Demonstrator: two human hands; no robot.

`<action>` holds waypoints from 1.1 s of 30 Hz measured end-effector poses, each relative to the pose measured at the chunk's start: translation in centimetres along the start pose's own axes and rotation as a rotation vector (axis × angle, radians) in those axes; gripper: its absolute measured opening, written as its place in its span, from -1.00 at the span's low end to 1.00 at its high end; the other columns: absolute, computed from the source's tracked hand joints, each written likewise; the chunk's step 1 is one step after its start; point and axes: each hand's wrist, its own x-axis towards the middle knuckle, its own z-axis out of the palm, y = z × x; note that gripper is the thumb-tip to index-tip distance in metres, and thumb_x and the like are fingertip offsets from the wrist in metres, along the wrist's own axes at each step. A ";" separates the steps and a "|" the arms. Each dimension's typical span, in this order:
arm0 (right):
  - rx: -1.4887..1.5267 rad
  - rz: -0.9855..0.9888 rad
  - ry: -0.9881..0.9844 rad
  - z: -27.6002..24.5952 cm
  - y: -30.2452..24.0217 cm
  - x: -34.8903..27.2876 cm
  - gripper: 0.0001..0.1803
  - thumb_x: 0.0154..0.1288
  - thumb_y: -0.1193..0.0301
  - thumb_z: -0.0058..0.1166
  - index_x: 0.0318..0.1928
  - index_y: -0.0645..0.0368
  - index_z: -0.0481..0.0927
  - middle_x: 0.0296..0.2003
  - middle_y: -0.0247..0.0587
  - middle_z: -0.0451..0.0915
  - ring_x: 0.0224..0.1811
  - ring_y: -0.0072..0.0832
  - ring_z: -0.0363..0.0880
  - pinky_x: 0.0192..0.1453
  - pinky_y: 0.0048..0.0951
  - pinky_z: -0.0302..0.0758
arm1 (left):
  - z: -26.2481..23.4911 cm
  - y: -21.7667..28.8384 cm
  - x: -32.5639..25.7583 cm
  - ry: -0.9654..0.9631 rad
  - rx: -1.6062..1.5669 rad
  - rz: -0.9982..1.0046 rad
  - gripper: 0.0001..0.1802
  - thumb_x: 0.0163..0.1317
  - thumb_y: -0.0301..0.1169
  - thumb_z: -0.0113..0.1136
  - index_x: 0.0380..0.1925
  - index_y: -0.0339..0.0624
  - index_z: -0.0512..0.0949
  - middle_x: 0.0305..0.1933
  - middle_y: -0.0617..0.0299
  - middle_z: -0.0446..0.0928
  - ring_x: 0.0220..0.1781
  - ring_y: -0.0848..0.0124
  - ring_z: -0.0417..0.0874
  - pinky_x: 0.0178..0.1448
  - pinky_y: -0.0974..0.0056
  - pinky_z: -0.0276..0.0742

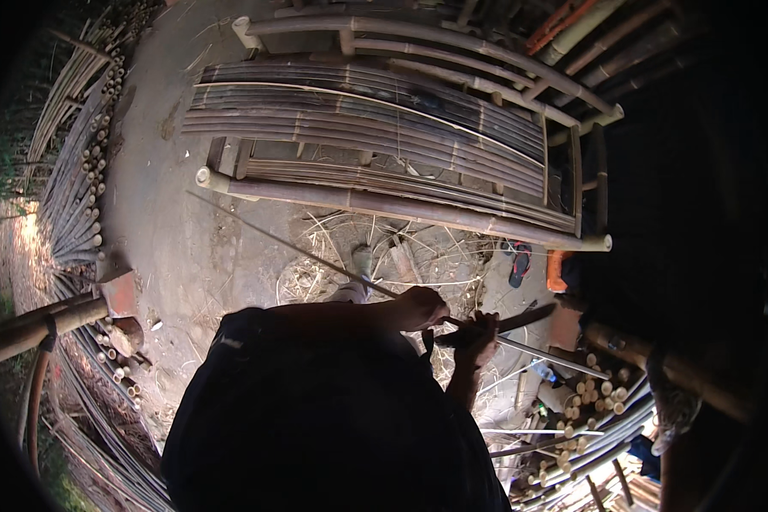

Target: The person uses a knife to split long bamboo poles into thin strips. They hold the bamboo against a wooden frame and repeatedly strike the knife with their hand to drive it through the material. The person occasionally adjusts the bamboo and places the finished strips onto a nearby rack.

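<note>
A long thin bamboo strip (303, 252) slants across in front of me, from the ground near the bamboo bench to the lower right. Closed around it is my left hand (421, 308), its fingers in shadow. Just to the right, my right hand (481, 341) is wrapped around a knife (525, 319), whose broad dark blade sticks out to the right. The strip runs between the two hands, close to the knife. Exactly where blade and strip meet is too dark to make out.
Ahead stands a long bamboo bench frame (384, 205) with dark slats (375, 107) laid over it. Bamboo shavings (307, 277) litter the ground. Bamboo poles (72, 188) are stacked at left, with cut ends (593, 397) at lower right. A sandal (519, 266) lies by the bench.
</note>
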 end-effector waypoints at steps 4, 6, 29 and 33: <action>0.237 0.094 -0.012 -2.0 -8.7 6.2 -0.63 0.42 0.00 0.07 -0.34 0.01 0.45 -0.50 -0.41 0.47 -0.50 -0.50 0.45 -0.37 -0.41 0.47 | -5.7 0.4 4.4 -0.153 -0.068 -0.076 -0.42 0.04 0.14 0.34 -0.12 -0.07 0.65 -0.27 0.00 0.67 -0.14 -0.02 0.69 -0.07 -0.02 0.59; 0.347 0.089 -0.150 -6.6 -12.5 10.8 -0.64 0.44 0.00 0.04 -0.35 -0.03 0.45 -0.55 -0.48 0.42 -0.57 -0.55 0.38 -0.43 -0.43 0.43 | -5.3 -4.1 4.1 -0.097 0.096 -0.166 -0.33 -0.05 0.28 0.33 -0.18 -0.04 0.70 -0.24 0.04 0.70 -0.11 0.04 0.72 -0.09 0.00 0.61; -0.294 -0.339 0.180 -2.3 -20.2 35.6 -0.58 0.33 0.07 0.23 -0.46 0.17 0.58 -0.59 -0.34 0.51 -0.58 -0.49 0.45 -0.44 -0.40 0.45 | -8.9 -20.5 13.9 0.437 0.474 -1.008 -0.79 0.23 -0.30 0.11 -0.20 -0.06 0.65 0.01 0.11 0.52 0.18 0.17 0.51 0.22 -0.14 0.41; -0.331 -0.324 0.252 -1.6 -19.0 36.0 -0.55 0.29 0.00 0.26 -0.48 0.12 0.57 -0.57 -0.38 0.50 -0.55 -0.54 0.41 -0.45 -0.40 0.42 | -9.4 -20.8 13.1 0.362 0.430 -1.032 -0.71 0.28 -0.29 0.07 -0.07 -0.03 0.65 0.12 0.13 0.54 0.29 0.15 0.47 0.38 -0.18 0.30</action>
